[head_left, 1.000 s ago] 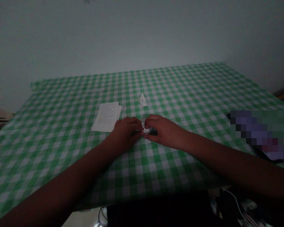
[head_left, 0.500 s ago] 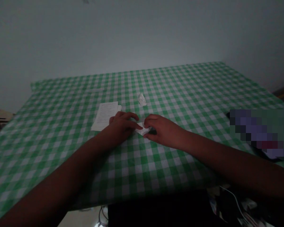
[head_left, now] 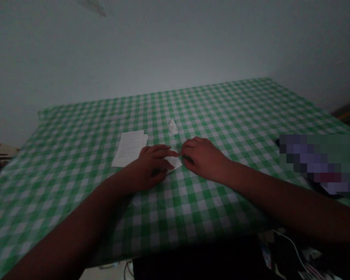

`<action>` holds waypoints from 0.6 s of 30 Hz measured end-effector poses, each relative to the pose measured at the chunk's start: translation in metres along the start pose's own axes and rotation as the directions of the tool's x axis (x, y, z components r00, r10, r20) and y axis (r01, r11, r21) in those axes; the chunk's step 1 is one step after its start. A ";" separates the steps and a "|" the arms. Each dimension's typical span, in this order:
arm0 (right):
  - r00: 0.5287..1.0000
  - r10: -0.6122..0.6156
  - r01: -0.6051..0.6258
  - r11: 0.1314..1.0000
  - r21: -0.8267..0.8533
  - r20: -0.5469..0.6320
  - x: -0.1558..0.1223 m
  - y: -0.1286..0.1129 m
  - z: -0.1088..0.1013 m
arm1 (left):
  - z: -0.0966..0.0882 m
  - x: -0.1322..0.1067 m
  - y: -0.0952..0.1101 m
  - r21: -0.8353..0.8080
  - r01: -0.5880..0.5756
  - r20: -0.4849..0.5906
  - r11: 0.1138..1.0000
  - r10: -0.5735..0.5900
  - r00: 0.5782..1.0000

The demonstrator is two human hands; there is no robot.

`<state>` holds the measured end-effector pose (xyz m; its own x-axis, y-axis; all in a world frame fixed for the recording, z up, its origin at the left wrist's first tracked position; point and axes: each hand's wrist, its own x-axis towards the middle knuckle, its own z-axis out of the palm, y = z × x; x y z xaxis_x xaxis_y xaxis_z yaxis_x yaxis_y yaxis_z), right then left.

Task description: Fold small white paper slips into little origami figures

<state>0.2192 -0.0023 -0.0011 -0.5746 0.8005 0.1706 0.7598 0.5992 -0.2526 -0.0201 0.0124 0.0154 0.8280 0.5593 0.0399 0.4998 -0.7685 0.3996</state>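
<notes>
Fingers (head_left: 163,152) flat, left hand (head_left: 150,167) on one paper slip (head_left: 175,162), right hand (head_left: 202,157) curled against it, grip unclear

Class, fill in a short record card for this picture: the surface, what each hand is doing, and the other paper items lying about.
Surface: green-and-white checked tablecloth
Left hand: fingers laid flat on a small white paper
Right hand: fingers curled at that paper's right edge; grip unclear
Left of the hands: stack of white sheets
Beyond the hands: small folded paper scrap, lying apart
</notes>
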 end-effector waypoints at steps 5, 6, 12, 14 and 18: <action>1.000 0.017 -0.017 1.000 -0.006 -0.004 0.004 0.009 0.001 | 0.002 0.000 0.000 -0.066 -0.075 0.025 0.995 0.076 0.997; 1.000 0.018 -0.018 1.000 -0.003 -0.006 0.004 0.010 0.001 | 0.002 0.001 0.000 -0.060 -0.076 0.025 0.995 0.078 0.997; 0.998 0.059 -0.058 0.997 0.055 -0.007 0.003 0.015 -0.010 | 0.019 0.005 0.005 0.007 0.027 -0.046 1.000 -0.027 0.999; 0.998 0.058 -0.058 0.995 0.084 -0.001 0.002 0.014 -0.012 | 0.028 0.008 0.009 0.040 0.129 -0.128 0.991 -0.123 0.984; 0.999 0.035 -0.037 0.991 0.128 0.025 -0.001 0.009 -0.009 | 0.037 0.012 0.018 0.116 0.282 -0.244 0.952 -0.248 0.938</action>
<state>0.2291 0.0028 0.0053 -0.5554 0.8200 0.1379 0.7354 0.5618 -0.3789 0.0085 -0.0061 -0.0106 0.5906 0.7906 0.1618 0.7388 -0.6104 0.2856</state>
